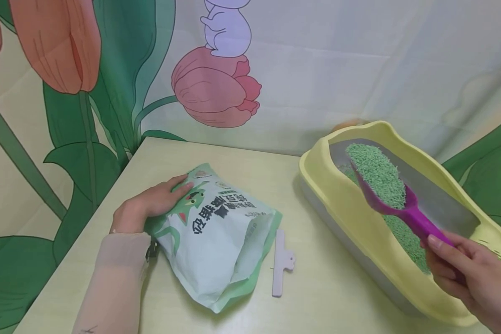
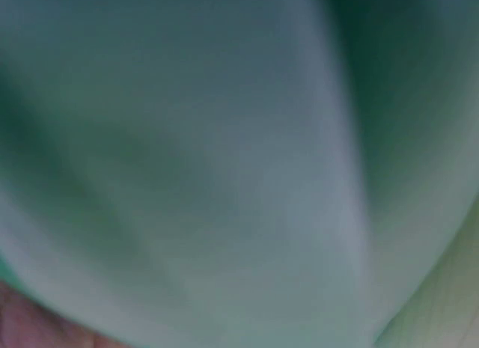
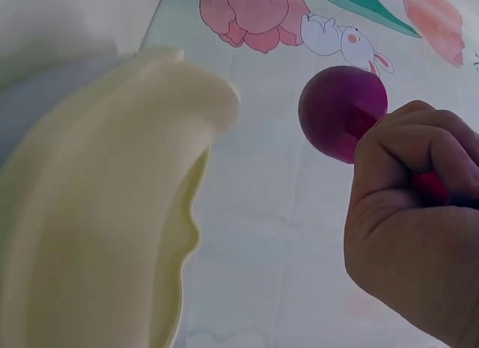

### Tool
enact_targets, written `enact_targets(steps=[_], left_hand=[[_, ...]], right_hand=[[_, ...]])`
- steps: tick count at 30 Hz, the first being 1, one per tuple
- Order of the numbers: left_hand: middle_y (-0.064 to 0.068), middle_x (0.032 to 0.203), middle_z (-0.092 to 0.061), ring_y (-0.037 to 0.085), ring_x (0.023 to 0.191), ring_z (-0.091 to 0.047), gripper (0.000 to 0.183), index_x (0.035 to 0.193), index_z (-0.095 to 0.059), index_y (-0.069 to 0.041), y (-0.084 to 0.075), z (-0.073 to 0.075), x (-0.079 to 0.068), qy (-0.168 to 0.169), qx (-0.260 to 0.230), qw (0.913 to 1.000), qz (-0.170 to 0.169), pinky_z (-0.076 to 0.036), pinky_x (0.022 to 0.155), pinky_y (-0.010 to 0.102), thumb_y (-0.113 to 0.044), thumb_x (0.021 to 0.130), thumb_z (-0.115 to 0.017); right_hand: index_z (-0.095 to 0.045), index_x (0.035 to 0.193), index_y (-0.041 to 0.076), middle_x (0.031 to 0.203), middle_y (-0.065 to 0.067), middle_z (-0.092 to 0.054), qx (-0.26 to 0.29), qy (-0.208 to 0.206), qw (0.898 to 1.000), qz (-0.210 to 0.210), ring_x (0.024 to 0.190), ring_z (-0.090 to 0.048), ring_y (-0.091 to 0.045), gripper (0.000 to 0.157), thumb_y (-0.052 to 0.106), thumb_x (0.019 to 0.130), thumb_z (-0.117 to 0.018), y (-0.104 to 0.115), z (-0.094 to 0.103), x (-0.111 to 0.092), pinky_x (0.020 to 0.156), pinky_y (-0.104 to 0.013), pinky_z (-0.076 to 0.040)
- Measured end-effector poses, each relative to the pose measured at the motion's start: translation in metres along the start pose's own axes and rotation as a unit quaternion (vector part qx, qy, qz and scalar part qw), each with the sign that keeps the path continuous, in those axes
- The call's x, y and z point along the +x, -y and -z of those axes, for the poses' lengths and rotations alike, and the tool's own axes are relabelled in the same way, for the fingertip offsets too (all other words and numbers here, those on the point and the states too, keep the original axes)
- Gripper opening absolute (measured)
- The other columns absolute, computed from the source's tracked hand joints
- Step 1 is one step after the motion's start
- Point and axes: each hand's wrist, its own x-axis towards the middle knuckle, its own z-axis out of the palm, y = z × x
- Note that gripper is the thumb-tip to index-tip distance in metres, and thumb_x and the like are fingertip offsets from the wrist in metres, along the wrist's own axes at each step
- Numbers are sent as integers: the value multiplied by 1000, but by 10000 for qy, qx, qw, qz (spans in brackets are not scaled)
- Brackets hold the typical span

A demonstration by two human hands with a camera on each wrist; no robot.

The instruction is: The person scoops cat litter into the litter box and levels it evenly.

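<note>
In the head view my right hand (image 1: 469, 266) grips the handle of a purple scoop (image 1: 413, 211) heaped with green cat litter pellets (image 1: 377, 174). The loaded scoop is above a yellow and grey litter box (image 1: 321, 185), which has more green pellets (image 1: 405, 239) in it. From the right wrist camera, the curled fingers (image 3: 419, 146) wrap the handle, and the scoop's underside (image 3: 340, 112) shows. My left hand (image 1: 160, 199) rests on a pale green cat litter bag (image 1: 217, 250) lying on its side, its mouth facing the litter box. In the left wrist view, the bag (image 2: 224, 176) is blurred and close.
Between bag and litter box lies a pale lilac bag clip (image 1: 278, 264) on the light wooden table (image 1: 234, 153). A curtain (image 1: 317, 83) printed with tulips and a rabbit hangs behind the table.
</note>
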Motion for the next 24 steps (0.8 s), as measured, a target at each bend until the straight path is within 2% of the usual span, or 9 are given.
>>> enact_targets(steps=[4, 7, 10, 14, 16, 20, 24], left_hand=[[20, 168, -23, 42, 136, -39, 85, 169, -8, -27, 0, 0, 0, 23, -64, 10000, 30, -38, 113, 60, -77, 101, -25], [20, 169, -24, 41, 136, -39, 85, 169, -9, -27, 0, -1, 1, -5, -57, 10000, 4, -38, 113, 60, -76, 102, -25], [20, 169, -24, 41, 137, -39, 84, 169, -9, -26, 1, -1, 2, -30, -17, 10000, -25, -36, 114, 60, -76, 102, -24], [20, 169, -24, 41, 137, -38, 84, 169, -10, -26, 0, 0, 1, -28, 38, 10000, -15, -35, 116, 62, -76, 102, -24], [19, 170, -23, 40, 138, -37, 84, 169, -10, -27, -1, -1, 1, -30, 48, 10000, -7, -33, 117, 62, -76, 102, -24], [20, 170, -22, 41, 139, -36, 84, 169, -10, -27, 0, 0, 1, -48, 58, 10000, 2, -32, 118, 65, -76, 102, -24], [20, 171, -21, 41, 140, -35, 83, 168, -11, -26, 0, 0, 0, -71, 28, 10000, 6, -31, 118, 65, -75, 103, -25]], right_hand=[[-59, 108, 10, 74, -8, -24, 22, 4, 9999, 149, 54, -11, -25, 37, 11, 115, -23, 5, 12, 1, 43, -37, -9], [-62, 111, 7, 75, -8, -22, 278, 39, 9989, 364, 53, -10, -24, 40, 8, 115, -22, 6, 19, 4, 43, -35, -8], [-62, 108, 7, 73, -8, -21, 236, -183, 9985, 466, 53, -8, -25, 36, 3, 114, -26, 6, 24, 9, 43, -35, -6], [-61, 109, 8, 68, -5, -19, 284, -484, 9979, 314, 54, -6, -25, 29, -2, 111, -34, 4, 32, 16, 45, -36, -4], [-59, 118, 6, 66, -2, -25, 666, -396, 9964, 350, 55, -5, -22, 29, -4, 111, -32, 3, 38, 20, 46, -33, -3], [-42, 127, 7, 71, 1, -44, 1516, 74, 9871, 511, 58, -6, -17, 26, -2, 112, -22, 0, 52, 28, 48, -28, -6], [-33, 128, 8, 78, 0, -57, 1627, 149, 9858, 393, 58, -6, -17, 20, 1, 113, -22, 1, 62, 36, 50, -28, -9]])
